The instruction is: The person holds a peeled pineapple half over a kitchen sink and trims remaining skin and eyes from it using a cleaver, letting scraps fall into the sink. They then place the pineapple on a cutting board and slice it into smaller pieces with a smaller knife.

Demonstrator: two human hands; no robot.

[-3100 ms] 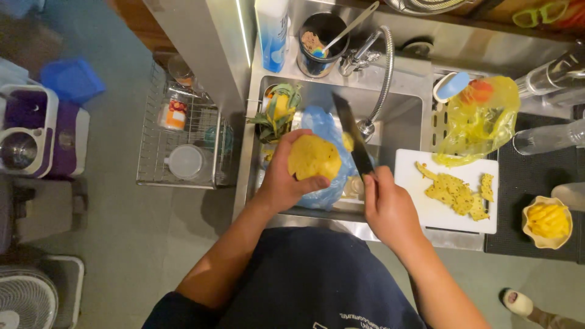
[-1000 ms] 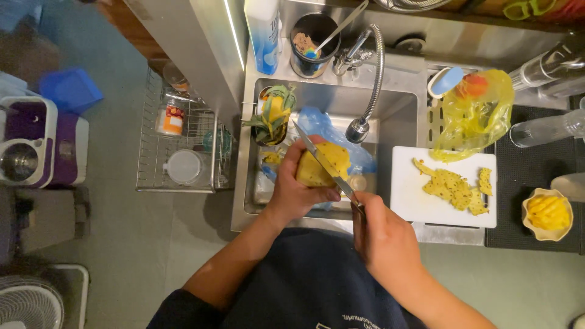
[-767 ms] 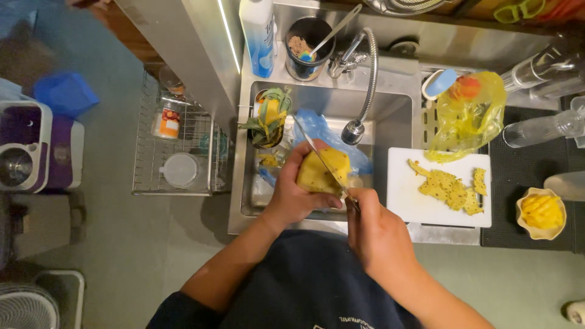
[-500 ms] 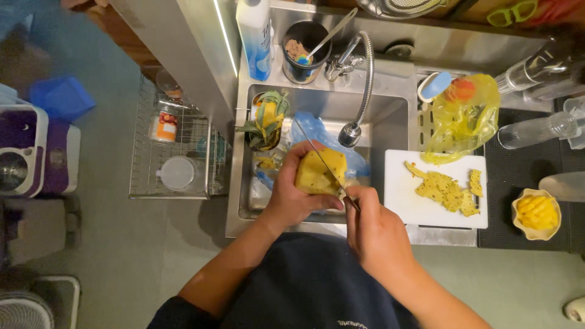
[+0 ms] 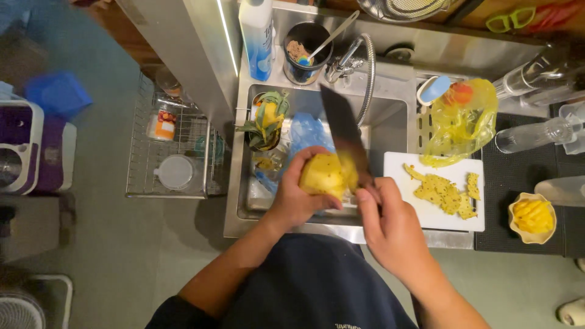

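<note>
While the peeled pineapple [image 5: 326,175] is being clamped in the left hand [image 5: 297,198] over the sink [image 5: 390,122], the knife [image 5: 344,131] is being gripped tight by the right hand [image 5: 390,220]. The blade is best being kept shallow, angled away from the left grip.

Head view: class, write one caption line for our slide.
Left hand holds a peeled pineapple over the sink; right hand works a large knife against it.
</note>
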